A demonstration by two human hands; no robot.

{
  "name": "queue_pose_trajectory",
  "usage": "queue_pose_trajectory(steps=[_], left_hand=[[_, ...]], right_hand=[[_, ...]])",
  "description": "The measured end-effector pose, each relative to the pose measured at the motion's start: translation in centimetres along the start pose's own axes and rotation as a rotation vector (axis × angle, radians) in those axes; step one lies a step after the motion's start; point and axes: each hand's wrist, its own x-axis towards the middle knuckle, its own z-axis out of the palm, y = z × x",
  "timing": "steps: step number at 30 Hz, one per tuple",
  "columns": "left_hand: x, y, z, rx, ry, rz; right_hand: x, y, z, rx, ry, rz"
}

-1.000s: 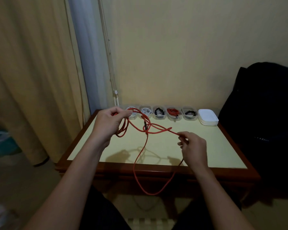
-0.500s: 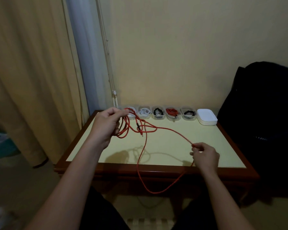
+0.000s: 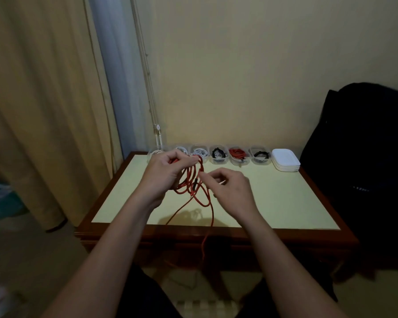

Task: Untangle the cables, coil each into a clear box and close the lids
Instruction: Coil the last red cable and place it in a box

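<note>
- The left hand point(image 3: 168, 174) is closed round several hanging loops of the red cable point(image 3: 191, 180), held above the desk point(image 3: 285, 203). Just beside it, the right hand point(image 3: 231, 190) has its fingers curled and seems to pinch one strand. Both hands are therefore grasping the same cable.
- A long tail runs from below the hands, over the near edge of the desk and down towards the floor. If it is drawn in quickly it could snag on the edge or whip the loops out of order.
- A dark plug point(image 3: 195, 182) dangles among the loops between the hands. A turn laid across it could trap it and form a new knot.
- The loops hang unevenly under the left hand. If that grip loosens they are likely to spill and cross.
- The clear boxes point(image 3: 218, 154) stand in a row just beyond the hands, each open and already holding a cable. A swinging loop or a knuckle might knock one or hook its contents out.
- The boxes look small, so a loosely wound coil may spring out before a cover goes on.
- The stacked lids point(image 3: 285, 160) lie beyond and to the right of the right hand, none fitted yet. A careless reach could scatter them.
</note>
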Motion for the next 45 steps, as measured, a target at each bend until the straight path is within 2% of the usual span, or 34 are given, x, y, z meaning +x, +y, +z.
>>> queue_pose_trajectory(steps=[9,18,21,24,27,29,31,33,36,39,45], left_hand=[[-0.5,-0.1,0.1,0.044,-0.067,0.005],[-0.1,-0.5,0.1,0.386,-0.079,0.126],[0.2,-0.8,0.2,0.511,-0.056,0.154],[0.2,-0.7,0.1,0.509,-0.05,0.142],[0.2,-0.4,-0.1,0.439,-0.055,0.109],[0.0,-0.3,-0.2,0.385,-0.068,0.09],[0.1,-0.2,-0.3,0.365,-0.049,0.08],[0.0,0.0,-0.3,0.324,-0.046,0.068],[0.1,0.4,-0.3,0.257,-0.035,0.054],[0.0,0.7,-0.3,0.271,-0.024,0.102],[-0.2,1.1,0.5,0.389,-0.108,0.161]], right_hand=[[0.5,0.6,1.6,0.035,-0.069,0.104],[1.4,1.0,-0.3,0.06,-0.017,0.114],[1.5,0.9,-0.5,0.164,-0.013,0.132],[1.5,0.9,-0.8,0.17,-0.015,0.118],[1.7,1.1,-1.1,0.34,-0.019,0.187],[1.7,1.1,-1.5,0.554,-0.081,0.282],[1.6,1.3,-2.0,0.644,-0.146,0.326],[1.5,1.8,-2.3,0.498,-0.132,0.288],[1.2,2.4,-2.4,0.158,0.023,0.176],[1.4,2.7,-2.4,0.141,0.138,0.131],[1.5,2.1,-1.9,0.173,-0.03,0.012]])
